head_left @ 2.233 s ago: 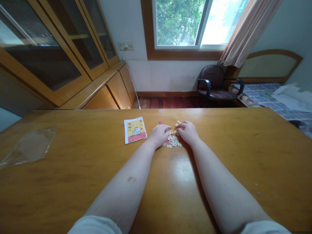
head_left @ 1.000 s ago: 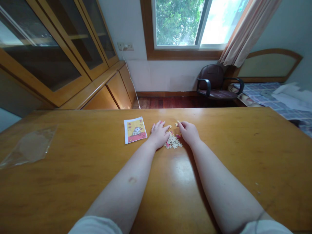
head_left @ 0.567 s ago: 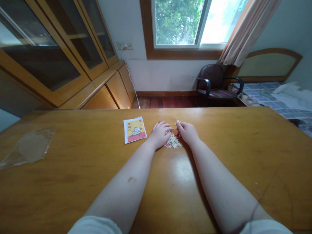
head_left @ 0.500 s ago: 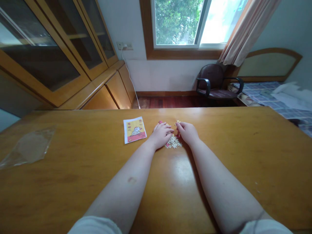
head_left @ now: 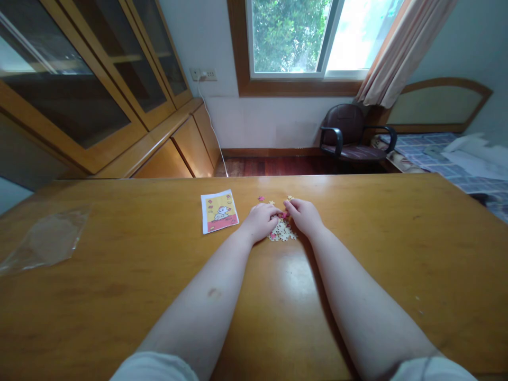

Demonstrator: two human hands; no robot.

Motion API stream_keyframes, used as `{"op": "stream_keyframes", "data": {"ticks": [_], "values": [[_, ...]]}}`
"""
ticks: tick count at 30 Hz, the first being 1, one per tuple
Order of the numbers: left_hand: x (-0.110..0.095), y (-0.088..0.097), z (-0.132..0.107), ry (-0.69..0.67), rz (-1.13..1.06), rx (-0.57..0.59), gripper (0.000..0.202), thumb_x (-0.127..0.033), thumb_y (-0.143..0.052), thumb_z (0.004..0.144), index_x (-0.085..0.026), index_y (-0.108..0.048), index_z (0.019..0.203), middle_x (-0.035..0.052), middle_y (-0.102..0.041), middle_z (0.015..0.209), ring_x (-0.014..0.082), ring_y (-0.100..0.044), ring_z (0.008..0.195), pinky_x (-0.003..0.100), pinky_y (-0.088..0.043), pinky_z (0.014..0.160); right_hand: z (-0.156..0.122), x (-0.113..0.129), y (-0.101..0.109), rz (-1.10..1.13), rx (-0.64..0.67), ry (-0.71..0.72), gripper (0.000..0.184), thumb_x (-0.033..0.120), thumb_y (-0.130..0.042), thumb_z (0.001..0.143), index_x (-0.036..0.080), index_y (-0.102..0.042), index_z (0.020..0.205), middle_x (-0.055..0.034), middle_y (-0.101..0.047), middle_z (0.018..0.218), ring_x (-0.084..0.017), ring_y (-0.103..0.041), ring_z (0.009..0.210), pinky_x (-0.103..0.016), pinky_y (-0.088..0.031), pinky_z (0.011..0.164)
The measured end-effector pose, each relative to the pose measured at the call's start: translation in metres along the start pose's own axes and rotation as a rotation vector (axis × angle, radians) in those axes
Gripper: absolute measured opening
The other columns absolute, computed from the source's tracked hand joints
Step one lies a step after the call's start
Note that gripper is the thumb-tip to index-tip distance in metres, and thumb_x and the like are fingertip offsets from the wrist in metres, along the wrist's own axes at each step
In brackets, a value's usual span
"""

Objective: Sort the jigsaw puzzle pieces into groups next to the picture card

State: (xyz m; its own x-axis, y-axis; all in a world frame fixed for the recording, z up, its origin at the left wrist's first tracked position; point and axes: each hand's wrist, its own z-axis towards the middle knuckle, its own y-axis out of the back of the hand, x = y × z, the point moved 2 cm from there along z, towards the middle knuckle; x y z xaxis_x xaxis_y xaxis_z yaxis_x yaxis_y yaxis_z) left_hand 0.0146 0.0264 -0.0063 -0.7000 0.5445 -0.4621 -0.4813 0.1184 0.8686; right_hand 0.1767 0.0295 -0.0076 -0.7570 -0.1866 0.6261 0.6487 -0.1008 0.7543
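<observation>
A small pile of jigsaw puzzle pieces (head_left: 282,231) lies on the wooden table between my hands, mostly pale backs up. My left hand (head_left: 262,220) rests at the pile's left side, its fingers drawn together and their tips at a pinkish-red puzzle piece (head_left: 284,215). From the right, my right hand (head_left: 305,216) reaches in with closed fingers; what they pinch, if anything, is hidden. Just beyond the hands lie a loose pink piece (head_left: 261,198) and yellowish pieces (head_left: 271,203). A picture card (head_left: 220,211) with a white cartoon animal lies left of my left hand.
A clear plastic bag (head_left: 50,238) lies on the table's left part. Past the table's far edge (head_left: 254,177) stand a dark office chair (head_left: 353,132) and a bed (head_left: 428,145). Glass-doored wooden cabinets (head_left: 119,69) line the left side.
My left hand's fingers have drawn in from a spread pose, uncovering the pink and yellow pieces beyond them. My right fingertips have shifted slightly left and nearer; the card has stayed put.
</observation>
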Motion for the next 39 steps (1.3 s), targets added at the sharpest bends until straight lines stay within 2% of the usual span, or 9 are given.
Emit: {"op": "stream_keyframes", "data": {"ticks": [7,15,17,20,22,24,28,33,39], "values": [[0.002,0.003,0.000,0.145,0.008,-0.029,0.036,-0.020,-0.042,0.083,-0.024,-0.070,0.106,0.0010,-0.071,0.104,0.0198,-0.061,0.101,0.032,-0.045,0.095,-0.001,0.000,-0.002,0.093,0.070,-0.019,0.045,0.048,-0.039,0.090,0.020,-0.063,0.064,-0.0025,-0.064,0.062,-0.015,-0.057,0.064,-0.023,-0.039,0.063],[0.005,0.001,0.000,0.162,-0.019,-0.023,0.037,-0.019,-0.040,0.083,-0.024,-0.068,0.108,0.0023,-0.070,0.105,0.0188,-0.062,0.098,0.030,-0.048,0.090,0.000,0.002,-0.004,0.129,0.099,0.061,0.034,0.041,-0.042,0.090,0.019,-0.064,0.074,-0.0016,-0.065,0.071,-0.014,-0.057,0.070,-0.023,-0.038,0.065],[0.005,0.001,-0.001,0.144,0.020,-0.047,0.037,-0.020,-0.042,0.083,-0.024,-0.066,0.111,0.0031,-0.067,0.112,0.0194,-0.058,0.107,0.033,-0.044,0.098,0.001,0.000,-0.003,0.139,0.060,0.050,0.034,0.039,-0.041,0.091,0.019,-0.064,0.076,-0.0023,-0.066,0.074,-0.014,-0.057,0.072,-0.023,-0.037,0.066],[0.002,-0.001,-0.003,0.115,0.108,-0.019,0.039,-0.032,-0.048,0.084,-0.032,-0.061,0.121,0.0027,-0.053,0.134,0.0260,-0.038,0.130,0.047,-0.025,0.111,0.002,-0.005,-0.002,0.135,-0.043,-0.034,0.036,0.040,-0.038,0.091,0.019,-0.062,0.075,-0.0036,-0.067,0.076,-0.015,-0.057,0.071,-0.023,-0.037,0.066],[0.001,-0.003,-0.004,0.120,0.143,0.041,0.041,-0.042,-0.047,0.086,-0.037,-0.056,0.125,0.0013,-0.042,0.144,0.0306,-0.025,0.138,0.056,-0.012,0.112,0.003,-0.008,-0.001,0.117,-0.104,-0.083,0.036,0.041,-0.037,0.091,0.019,-0.061,0.075,-0.0043,-0.067,0.076,-0.015,-0.057,0.071,-0.024,-0.037,0.065],[0.001,-0.005,-0.005,0.142,0.169,0.072,0.042,-0.048,-0.043,0.087,-0.039,-0.054,0.127,0.0012,-0.038,0.147,0.0325,-0.019,0.140,0.060,-0.006,0.111,0.004,-0.010,0.000,0.086,-0.141,-0.105,0.037,0.042,-0.037,0.091,0.019,-0.062,0.076,-0.0051,-0.067,0.076,-0.016,-0.058,0.072,-0.025,-0.038,0.065],[0.008,-0.007,-0.003,0.235,0.214,0.025,0.046,-0.048,-0.038,0.089,-0.033,-0.052,0.130,0.0055,-0.036,0.148,0.0332,-0.018,0.140,0.060,-0.008,0.111,0.006,-0.012,0.000,0.021,-0.146,-0.119,0.031,0.035,-0.041,0.088,0.019,-0.067,0.083,-0.0072,-0.069,0.081,-0.020,-0.061,0.079,-0.028,-0.041,0.069],[0.013,-0.009,-0.001,0.264,0.189,0.014,0.049,-0.043,-0.034,0.091,-0.025,-0.046,0.135,0.0062,-0.041,0.146,0.0285,-0.023,0.139,0.060,-0.008,0.112,0.007,-0.016,-0.004,-0.048,-0.135,-0.092,0.031,0.020,-0.045,0.082,0.020,-0.070,0.100,-0.0070,-0.071,0.102,-0.022,-0.060,0.099,-0.033,-0.042,0.089],[0.015,-0.010,-0.002,0.306,0.182,-0.030,0.046,-0.039,-0.034,0.091,-0.025,-0.047,0.133,0.0050,-0.043,0.144,0.0279,-0.027,0.138,0.061,-0.012,0.111,0.007,-0.012,-0.010,-0.092,-0.091,0.048,0.029,0.013,-0.050,0.077,0.023,-0.074,0.090,-0.0050,-0.067,0.113,-0.020,-0.055,0.111,-0.035,-0.035,0.103]]}}
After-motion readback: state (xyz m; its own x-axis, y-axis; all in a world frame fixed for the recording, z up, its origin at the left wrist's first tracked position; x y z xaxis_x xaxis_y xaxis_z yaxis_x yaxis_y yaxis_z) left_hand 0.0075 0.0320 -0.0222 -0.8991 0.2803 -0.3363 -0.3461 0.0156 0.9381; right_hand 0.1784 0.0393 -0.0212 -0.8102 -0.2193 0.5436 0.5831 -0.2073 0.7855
